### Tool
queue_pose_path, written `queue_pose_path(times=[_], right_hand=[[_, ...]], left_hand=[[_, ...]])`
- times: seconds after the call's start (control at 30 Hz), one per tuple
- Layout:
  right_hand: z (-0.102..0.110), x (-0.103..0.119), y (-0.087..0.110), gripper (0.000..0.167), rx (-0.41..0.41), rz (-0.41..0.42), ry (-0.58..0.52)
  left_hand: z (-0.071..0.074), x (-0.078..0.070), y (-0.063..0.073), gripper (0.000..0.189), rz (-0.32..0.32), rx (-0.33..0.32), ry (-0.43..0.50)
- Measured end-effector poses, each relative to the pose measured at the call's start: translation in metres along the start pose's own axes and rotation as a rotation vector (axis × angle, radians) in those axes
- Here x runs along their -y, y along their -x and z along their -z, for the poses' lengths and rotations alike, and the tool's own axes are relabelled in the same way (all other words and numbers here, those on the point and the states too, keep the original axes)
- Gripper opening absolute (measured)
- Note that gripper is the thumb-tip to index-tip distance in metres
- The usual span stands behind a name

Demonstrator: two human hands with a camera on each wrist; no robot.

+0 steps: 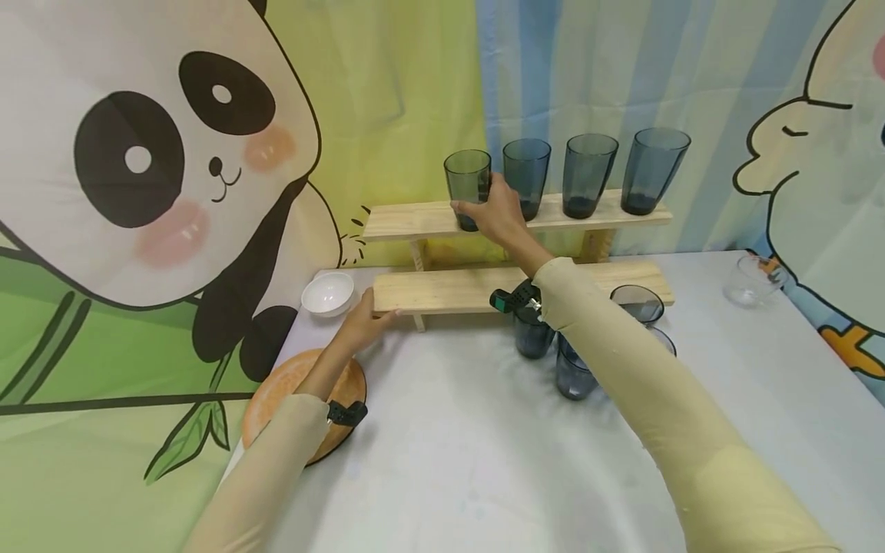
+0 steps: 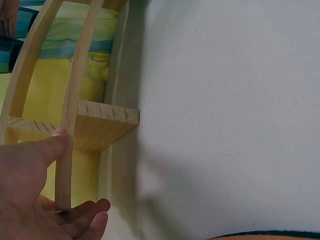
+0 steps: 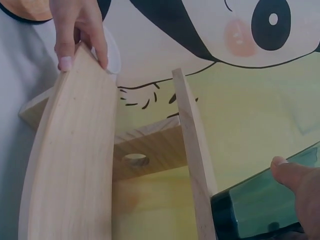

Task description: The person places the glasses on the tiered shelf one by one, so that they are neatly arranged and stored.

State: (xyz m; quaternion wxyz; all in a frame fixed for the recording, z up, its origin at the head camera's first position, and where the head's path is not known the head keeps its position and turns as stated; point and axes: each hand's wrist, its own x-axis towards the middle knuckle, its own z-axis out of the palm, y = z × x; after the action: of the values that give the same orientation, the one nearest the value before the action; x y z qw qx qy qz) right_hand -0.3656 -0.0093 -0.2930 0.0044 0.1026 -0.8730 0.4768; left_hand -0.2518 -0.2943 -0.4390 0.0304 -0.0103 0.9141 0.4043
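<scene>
A two-tier wooden shelf stands at the back of the white table. My left hand grips the left end of its lower board, thumb on one face and fingers round the other, as the left wrist view shows. On the upper board, my right hand holds a dark tinted glass, thumb on its near side. That glass is upright, its base at the board in the right wrist view. Three more tinted glasses stand in a row to its right, among them a tall glass and the rightmost glass.
Several tinted glasses, one a dark glass, stand on the table before the shelf, partly behind my right sleeve. A white bowl and a round orange plate lie at left. A clear glass vessel sits far right.
</scene>
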Motion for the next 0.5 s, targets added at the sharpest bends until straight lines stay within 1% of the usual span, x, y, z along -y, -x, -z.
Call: queue_pose_path(times=[0.13,0.23,0.5], right_hand=[[-0.003,0.002,-0.006,0.099,-0.014,-0.042,-0.024],[-0.005,0.002,-0.011,0.099,-0.033,-0.058,-0.019],[-0.014,-0.006,-0.018,0.099,-0.065,-0.017,0.003]], left_hand=[[-0.001,0.001,-0.001,0.082,-0.011,-0.005,0.002],[0.000,0.000,-0.001,0.084,-0.021,-0.004,0.003],[0.001,0.000,-0.002,0.086,0.000,0.007,-0.008]])
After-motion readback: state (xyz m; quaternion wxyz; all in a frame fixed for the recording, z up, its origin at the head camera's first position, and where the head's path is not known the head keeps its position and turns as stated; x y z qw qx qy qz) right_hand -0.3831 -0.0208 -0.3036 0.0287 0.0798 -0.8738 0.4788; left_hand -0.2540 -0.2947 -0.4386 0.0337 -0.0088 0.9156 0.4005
